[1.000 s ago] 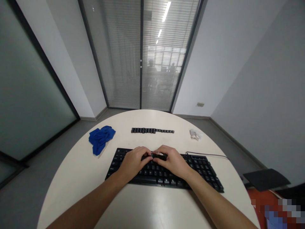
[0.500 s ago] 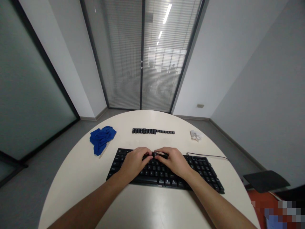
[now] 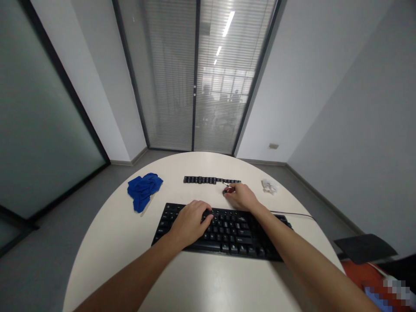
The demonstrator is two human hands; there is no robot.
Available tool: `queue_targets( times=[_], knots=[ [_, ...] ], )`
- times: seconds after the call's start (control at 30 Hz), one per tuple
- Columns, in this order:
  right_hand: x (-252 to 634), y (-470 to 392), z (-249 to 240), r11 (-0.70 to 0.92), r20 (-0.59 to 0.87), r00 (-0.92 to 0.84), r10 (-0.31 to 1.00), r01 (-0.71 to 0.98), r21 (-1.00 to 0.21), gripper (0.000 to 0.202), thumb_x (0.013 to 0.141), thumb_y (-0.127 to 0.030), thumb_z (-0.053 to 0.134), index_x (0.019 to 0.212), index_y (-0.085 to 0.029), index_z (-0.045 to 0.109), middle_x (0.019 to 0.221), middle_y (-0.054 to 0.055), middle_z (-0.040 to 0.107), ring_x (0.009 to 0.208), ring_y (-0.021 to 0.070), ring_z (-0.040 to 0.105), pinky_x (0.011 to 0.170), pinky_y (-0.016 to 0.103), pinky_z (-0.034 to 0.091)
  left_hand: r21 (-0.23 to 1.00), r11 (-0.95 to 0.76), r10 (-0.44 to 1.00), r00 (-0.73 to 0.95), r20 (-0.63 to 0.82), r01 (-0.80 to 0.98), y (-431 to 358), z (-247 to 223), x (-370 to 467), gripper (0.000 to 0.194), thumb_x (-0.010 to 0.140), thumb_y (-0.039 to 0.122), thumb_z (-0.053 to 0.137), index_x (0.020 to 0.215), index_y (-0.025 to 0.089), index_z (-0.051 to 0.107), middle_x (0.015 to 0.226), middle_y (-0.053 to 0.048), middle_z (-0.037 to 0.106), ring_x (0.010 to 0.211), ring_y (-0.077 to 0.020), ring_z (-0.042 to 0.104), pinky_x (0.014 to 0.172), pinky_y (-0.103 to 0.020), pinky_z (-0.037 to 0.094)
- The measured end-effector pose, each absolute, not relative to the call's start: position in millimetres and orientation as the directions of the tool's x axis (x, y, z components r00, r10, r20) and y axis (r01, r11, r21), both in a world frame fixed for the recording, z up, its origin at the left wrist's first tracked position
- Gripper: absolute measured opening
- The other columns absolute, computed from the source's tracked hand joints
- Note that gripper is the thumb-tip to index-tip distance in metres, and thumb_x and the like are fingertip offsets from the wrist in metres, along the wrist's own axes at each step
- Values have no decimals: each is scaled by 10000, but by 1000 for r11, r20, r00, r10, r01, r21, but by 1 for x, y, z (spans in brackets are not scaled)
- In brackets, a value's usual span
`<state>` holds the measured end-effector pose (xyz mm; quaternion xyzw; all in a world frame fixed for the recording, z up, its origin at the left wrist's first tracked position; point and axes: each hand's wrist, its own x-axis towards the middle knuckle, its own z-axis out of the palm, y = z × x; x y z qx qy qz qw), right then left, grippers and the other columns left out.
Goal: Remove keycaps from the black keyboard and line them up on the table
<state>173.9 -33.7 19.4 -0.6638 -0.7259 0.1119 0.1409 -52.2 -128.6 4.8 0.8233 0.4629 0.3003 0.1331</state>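
Note:
A black keyboard [image 3: 208,246] lies on the table, partly covered by both my hands. My left hand [image 3: 191,219] rests over its upper left keys, thumb and index finger apart, holding nothing visible. My right hand [image 3: 242,196] is beyond the keyboard's far edge, its fingers closed around a small dark-red tool with a thin metal tip [image 3: 226,185]. By the fingertips is a small black keycap [image 3: 225,191]; whether it is gripped or lying on the table I cannot tell. Just past the tool tip runs a row of loose black keycaps [image 3: 199,180].
A crumpled blue cloth [image 3: 144,189] lies at the left, with a thin pale stick [image 3: 147,205] beside it. Crumpled white material [image 3: 269,186] sits at the right. The keyboard cable [image 3: 299,213] runs to the right edge of the round cream table [image 3: 107,242].
My right hand has moved from the middle of the keyboard up and right toward the keycap row, carrying the tool. My left hand has stayed on the keyboard. The view has shifted slightly.

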Motion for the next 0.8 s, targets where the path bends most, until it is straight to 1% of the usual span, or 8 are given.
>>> queue_targets(
  times=[0.13, 0.27, 0.5, 0.8],
  knots=[
    [165, -21, 17, 77, 70, -57, 996, 944, -322, 216, 786, -331, 664, 953, -239, 765, 944, 65, 769, 901, 236, 695, 710, 262, 450, 498, -542, 838, 396, 375, 677, -129, 6, -52, 90, 905, 216, 580, 988, 207, 615, 993, -42, 668, 972, -228, 608, 881, -373, 489],
    [159, -14, 15, 64, 86, -39, 996, 949, -309, 244, 817, -340, 642, 1009, -247, 759, 970, 79, 765, 919, 240, 692, 718, 267, 459, 500, -543, 838, 393, 379, 674, -129, 5, -52, 89, 904, 209, 569, 979, 207, 617, 996, -45, 667, 972, -227, 608, 886, -377, 488],
    [154, -8, 13, 62, 114, -30, 993, 956, -287, 287, 844, -369, 637, 1082, -247, 743, 1016, 108, 751, 954, 263, 686, 772, 296, 479, 500, -555, 830, 400, 389, 665, -128, 3, -52, 93, 896, 193, 571, 978, 213, 609, 984, -44, 666, 963, -230, 602, 876, -386, 490],
    [152, -2, 10, 81, 130, -47, 990, 958, -274, 320, 865, -360, 603, 1147, -272, 724, 1051, 104, 751, 956, 277, 692, 793, 325, 493, 499, -565, 823, 412, 390, 657, -128, 4, -53, 81, 894, 185, 569, 960, 208, 608, 982, -42, 660, 960, -224, 595, 878, -377, 485]
  ],
)
